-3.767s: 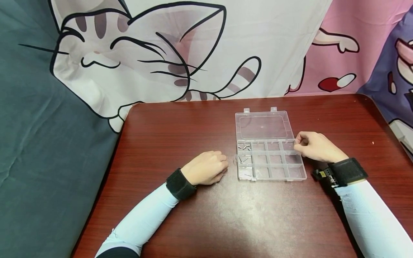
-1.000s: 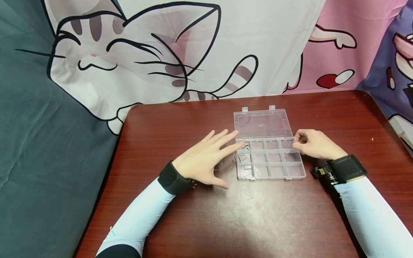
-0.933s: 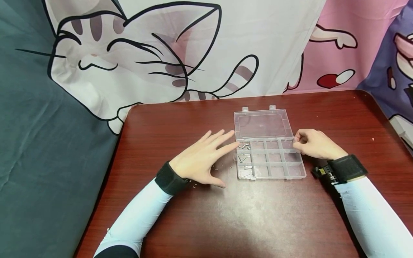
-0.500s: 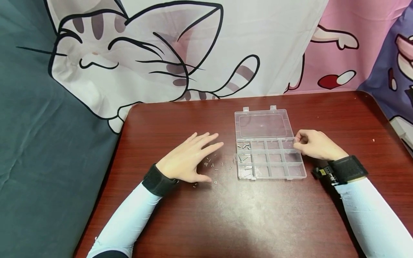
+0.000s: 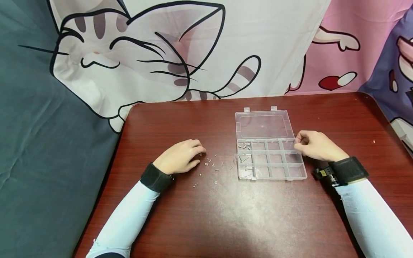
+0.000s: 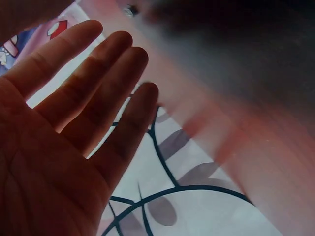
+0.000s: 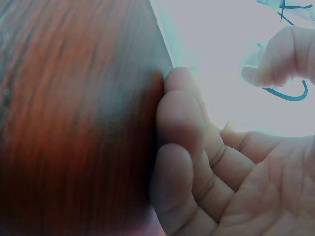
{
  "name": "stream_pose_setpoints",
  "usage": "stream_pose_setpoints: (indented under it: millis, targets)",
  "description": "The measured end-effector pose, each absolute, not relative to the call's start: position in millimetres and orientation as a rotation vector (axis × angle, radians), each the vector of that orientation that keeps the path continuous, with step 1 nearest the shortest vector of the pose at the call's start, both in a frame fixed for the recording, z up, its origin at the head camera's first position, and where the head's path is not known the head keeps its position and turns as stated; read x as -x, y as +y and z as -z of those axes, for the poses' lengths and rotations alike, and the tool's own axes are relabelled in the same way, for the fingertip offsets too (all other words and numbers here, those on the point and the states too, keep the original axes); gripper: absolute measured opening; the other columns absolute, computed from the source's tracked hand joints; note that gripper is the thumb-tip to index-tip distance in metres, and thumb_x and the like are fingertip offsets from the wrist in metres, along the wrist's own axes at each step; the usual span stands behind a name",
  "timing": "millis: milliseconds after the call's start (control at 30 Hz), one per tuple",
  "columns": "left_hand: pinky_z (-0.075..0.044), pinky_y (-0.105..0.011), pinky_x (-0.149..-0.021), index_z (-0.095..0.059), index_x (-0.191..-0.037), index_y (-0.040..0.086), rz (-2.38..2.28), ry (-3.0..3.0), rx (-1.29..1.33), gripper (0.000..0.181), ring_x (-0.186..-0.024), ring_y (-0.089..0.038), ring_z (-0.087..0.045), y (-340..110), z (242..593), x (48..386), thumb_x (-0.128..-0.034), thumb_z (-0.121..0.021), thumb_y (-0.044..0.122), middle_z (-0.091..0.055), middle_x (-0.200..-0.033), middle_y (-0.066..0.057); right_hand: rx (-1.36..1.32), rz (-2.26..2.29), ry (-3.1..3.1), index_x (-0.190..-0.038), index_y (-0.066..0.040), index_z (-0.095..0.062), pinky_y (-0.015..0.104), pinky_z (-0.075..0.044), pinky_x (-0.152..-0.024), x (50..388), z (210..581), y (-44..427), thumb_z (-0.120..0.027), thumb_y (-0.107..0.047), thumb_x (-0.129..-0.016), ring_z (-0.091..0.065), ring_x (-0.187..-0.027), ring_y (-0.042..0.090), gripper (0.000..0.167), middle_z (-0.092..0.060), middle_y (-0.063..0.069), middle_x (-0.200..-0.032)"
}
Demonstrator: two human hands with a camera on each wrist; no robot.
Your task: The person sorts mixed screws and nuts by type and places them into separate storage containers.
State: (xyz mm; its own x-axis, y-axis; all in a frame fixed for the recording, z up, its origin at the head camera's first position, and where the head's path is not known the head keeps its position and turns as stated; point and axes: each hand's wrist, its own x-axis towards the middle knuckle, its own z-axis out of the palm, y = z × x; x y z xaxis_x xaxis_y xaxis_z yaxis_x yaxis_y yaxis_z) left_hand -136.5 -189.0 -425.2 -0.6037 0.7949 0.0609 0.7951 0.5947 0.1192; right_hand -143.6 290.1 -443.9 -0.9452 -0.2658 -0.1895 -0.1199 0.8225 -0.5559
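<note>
A clear plastic compartment box (image 5: 276,158) lies with its lid folded back, and small metal screws (image 5: 246,147) sit in its leftmost compartments. My right hand (image 5: 317,145) pinches the box's right edge, fingers curled in the right wrist view. Several loose screws (image 5: 216,170) and a small nut (image 5: 216,182) are scattered on the table left of the box. My left hand (image 5: 179,156) is low over the table at the left side of these parts. Its fingers (image 6: 110,98) look loosely extended in the left wrist view, with nothing seen in them.
The brown wooden table (image 5: 264,218) carries the box and the scattered parts. A white cat-print curtain (image 5: 258,43) hangs along its far edge. Dark green fabric (image 5: 58,179) covers the left side.
My left hand, knuckled beside the box at first, spread its fingers by the box, then moved left and lowered beside the loose parts, its fingers bending. My right hand stayed at the box's edge.
</note>
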Motion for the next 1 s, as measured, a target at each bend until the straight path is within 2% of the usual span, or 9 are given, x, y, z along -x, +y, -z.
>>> stream_pose_setpoints:
  millis: [267,500,1000]
  targets:
    - [-0.057,-0.031,-0.083,-0.075,-0.104,0.013,0.211,-2.756,1.405,0.018,-0.085,-0.015,-0.065,-187,435,145,-0.0868,-0.077,0.008,-0.062,-0.096,0.0,0.304,0.825,2.749,-0.089,-0.012,-0.061,0.026,-0.04,-0.06,143,443,289,-0.063,-0.016,-0.088,-0.059,-0.064,0.011,0.005,-0.064,-0.001,-0.07]
    - [-0.056,-0.031,-0.079,-0.073,-0.096,0.015,0.142,-2.766,1.402,0.018,-0.078,-0.015,-0.063,-181,440,148,-0.0834,-0.076,0.003,-0.059,-0.089,0.002,0.306,0.827,2.754,-0.089,-0.012,-0.061,0.026,-0.041,-0.06,143,443,289,-0.063,-0.016,-0.088,-0.06,-0.064,0.011,0.005,-0.064,-0.001,-0.07]
    - [-0.058,-0.032,-0.072,-0.077,-0.089,0.018,0.18,-2.764,1.34,0.018,-0.075,-0.015,-0.068,-174,440,149,-0.0851,-0.074,0.001,-0.064,-0.084,0.003,0.3,0.831,2.754,-0.089,-0.012,-0.062,0.026,-0.04,-0.059,143,444,290,-0.063,-0.017,-0.088,-0.06,-0.063,0.011,0.005,-0.064,-0.001,-0.069]
